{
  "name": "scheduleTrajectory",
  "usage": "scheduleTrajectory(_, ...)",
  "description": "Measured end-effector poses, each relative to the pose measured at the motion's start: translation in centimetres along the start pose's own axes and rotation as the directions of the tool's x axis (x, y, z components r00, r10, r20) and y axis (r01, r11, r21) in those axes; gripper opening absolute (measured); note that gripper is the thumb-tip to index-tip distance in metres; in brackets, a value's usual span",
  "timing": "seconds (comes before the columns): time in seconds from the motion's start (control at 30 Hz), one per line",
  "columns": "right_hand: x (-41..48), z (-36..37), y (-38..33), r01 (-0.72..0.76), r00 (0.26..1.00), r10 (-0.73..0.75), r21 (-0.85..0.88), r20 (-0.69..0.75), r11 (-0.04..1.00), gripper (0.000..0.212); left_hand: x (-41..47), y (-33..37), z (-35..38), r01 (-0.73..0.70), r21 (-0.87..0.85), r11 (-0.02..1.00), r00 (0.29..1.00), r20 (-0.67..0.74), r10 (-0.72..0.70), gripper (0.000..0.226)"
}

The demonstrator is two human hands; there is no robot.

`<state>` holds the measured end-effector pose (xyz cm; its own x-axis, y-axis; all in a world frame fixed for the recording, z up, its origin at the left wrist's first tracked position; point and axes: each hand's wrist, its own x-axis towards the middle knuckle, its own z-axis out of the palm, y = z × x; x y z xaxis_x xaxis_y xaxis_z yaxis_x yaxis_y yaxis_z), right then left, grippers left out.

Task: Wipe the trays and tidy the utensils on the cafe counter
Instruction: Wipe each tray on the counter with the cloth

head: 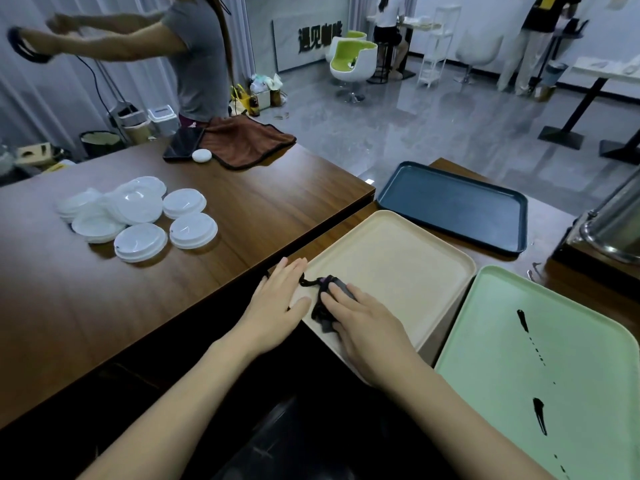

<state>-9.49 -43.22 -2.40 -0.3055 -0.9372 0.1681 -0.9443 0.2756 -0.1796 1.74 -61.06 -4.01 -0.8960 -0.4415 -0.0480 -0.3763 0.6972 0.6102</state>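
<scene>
Trays sit on the right side of the counter (104, 306): a beige tray (398, 258) in the middle, a blue tray (450, 206) beyond it, and a green tray (502, 341) near right, marked with dark streaks (523, 320). The right hand (367, 327) presses a dark cloth (320, 306) flat onto the beige tray's near left corner. The left hand (277, 303) rests on that tray's left rim, fingers straight. White lids (138, 216) lie to the left.

Head-worn wide-angle view, looking forward and down — close over counter (173, 271), room beyond
</scene>
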Motion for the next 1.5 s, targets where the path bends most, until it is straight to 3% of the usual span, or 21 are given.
scheduleTrajectory(0.1,-0.4,-0.1,-0.2,-0.028,1.000,0.028,0.024,0.013,0.999,0.051,-1.5,-0.1,-0.2,0.009,-0.016,1.000,1.000,0.012,-0.009,0.081)
scheduleTrajectory(0.2,-0.2,-0.9,-0.8,-0.146,0.989,0.147,0.161,0.006,0.976,0.048,-2.2,0.1,-0.7,0.033,-0.100,0.994,0.998,0.055,-0.027,0.100)
scheduleTrajectory(0.33,1.7,-0.7,-1.8,-0.048,0.999,0.050,0.168,-0.003,0.985,0.040,-2.0,0.0,-0.7,0.050,-0.150,0.987,0.997,0.069,-0.040,0.111)
scheduleTrajectory(0.53,5.0,0.8,0.4,0.044,0.999,-0.044,0.016,-0.015,0.999,0.037,-1.8,-0.6,-0.6,0.052,-0.176,0.983,0.997,0.066,-0.041,0.113)
scheduleTrajectory(0.73,8.5,-0.9,7.9,-0.268,0.962,0.270,0.050,-0.050,0.962,0.040,-1.7,-1.0,-0.3,0.081,-0.152,0.985,0.995,0.069,-0.072,0.120)
scheduleTrajectory(0.87,10.4,-1.7,10.8,-0.372,0.928,0.373,0.031,-0.018,0.928,0.041,-1.5,-1.0,-0.1,0.097,-0.156,0.983,0.993,0.076,-0.086,0.120)
scheduleTrajectory(1.0,8.9,-1.6,8.8,-0.286,0.957,0.287,0.024,-0.035,0.958,0.037,-1.3,-1.1,0.1,0.126,-0.158,0.979,0.990,0.086,-0.113,0.118)
scheduleTrajectory(1.13,5.5,-1.6,3.5,-0.037,0.998,0.032,0.093,0.054,0.995,0.040,-1.3,-0.7,-0.3,0.099,-0.131,0.986,0.991,0.097,-0.086,0.113)
scheduleTrajectory(1.23,2.1,-1.8,1.1,0.093,0.994,-0.096,0.067,0.043,0.993,0.040,-1.3,-0.6,-0.5,0.095,-0.099,0.990,0.992,0.098,-0.086,0.112)
scheduleTrajectory(1.37,-2.8,-2.6,2.3,0.113,0.993,-0.114,0.096,0.004,0.989,0.039,-1.4,-0.4,-0.8,0.107,-0.046,0.993,0.989,0.111,-0.101,0.116)
scheduleTrajectory(1.5,-4.3,-3.9,6.0,-0.140,0.990,0.137,0.100,0.039,0.985,0.046,-1.2,0.2,-1.6,0.112,0.018,0.994,0.983,0.147,-0.114,0.122)
